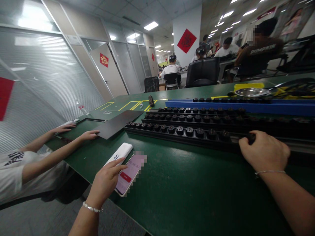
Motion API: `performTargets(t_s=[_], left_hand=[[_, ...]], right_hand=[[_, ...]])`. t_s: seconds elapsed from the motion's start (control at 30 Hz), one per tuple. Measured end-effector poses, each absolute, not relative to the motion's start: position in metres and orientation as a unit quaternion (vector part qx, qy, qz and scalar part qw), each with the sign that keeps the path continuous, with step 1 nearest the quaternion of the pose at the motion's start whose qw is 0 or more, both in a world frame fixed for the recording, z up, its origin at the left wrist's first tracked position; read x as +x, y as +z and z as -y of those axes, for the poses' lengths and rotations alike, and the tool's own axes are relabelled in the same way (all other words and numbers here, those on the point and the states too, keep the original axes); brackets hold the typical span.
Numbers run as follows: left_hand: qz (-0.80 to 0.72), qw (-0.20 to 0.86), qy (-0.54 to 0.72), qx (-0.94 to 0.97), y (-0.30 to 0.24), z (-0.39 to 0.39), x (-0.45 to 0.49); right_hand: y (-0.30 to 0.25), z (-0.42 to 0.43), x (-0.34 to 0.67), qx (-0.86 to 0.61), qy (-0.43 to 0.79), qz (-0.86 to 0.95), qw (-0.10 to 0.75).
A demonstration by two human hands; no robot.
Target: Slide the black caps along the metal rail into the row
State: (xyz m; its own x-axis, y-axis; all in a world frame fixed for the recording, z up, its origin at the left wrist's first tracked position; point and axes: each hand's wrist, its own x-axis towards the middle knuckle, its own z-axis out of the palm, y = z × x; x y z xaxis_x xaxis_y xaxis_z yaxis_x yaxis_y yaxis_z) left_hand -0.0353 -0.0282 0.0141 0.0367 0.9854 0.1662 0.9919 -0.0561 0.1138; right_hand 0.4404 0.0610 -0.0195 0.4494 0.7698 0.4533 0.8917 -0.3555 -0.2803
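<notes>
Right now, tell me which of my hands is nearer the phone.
Left. Your left hand is partly over the phone; your right hand is far to the right, on a dark round part by the front black rail.

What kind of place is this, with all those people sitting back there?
It looks like a workroom in an office building, maybe. There's a big green table, long black rails holding round parts, and people sitting farther back.
</notes>
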Motion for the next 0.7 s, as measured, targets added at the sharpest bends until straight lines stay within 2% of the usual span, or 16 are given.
performTargets(t_s=[0.13,0.3,0.43,0.7], left_hand=[[0.647,0.03,-0.159,-0.745,0.013,0.023,0.005],[0.472,-0.029,-0.158,-0.867,0.016,0.016,0.111],[0.346,-0.009,-0.154,-0.926,0.02,-0.003,0.197],[0.398,0.108,-0.25,-0.876,-0.001,-0.061,0.293]], right_hand=[[-0.023,-0.064,0.441,-0.815,-0.124,0.504,0.256],[-0.027,-0.066,0.441,-0.81,-0.113,0.517,0.253],[-0.029,-0.065,0.44,-0.796,-0.126,0.537,0.25],[-0.034,-0.067,0.438,-0.759,-0.17,0.579,0.247]])
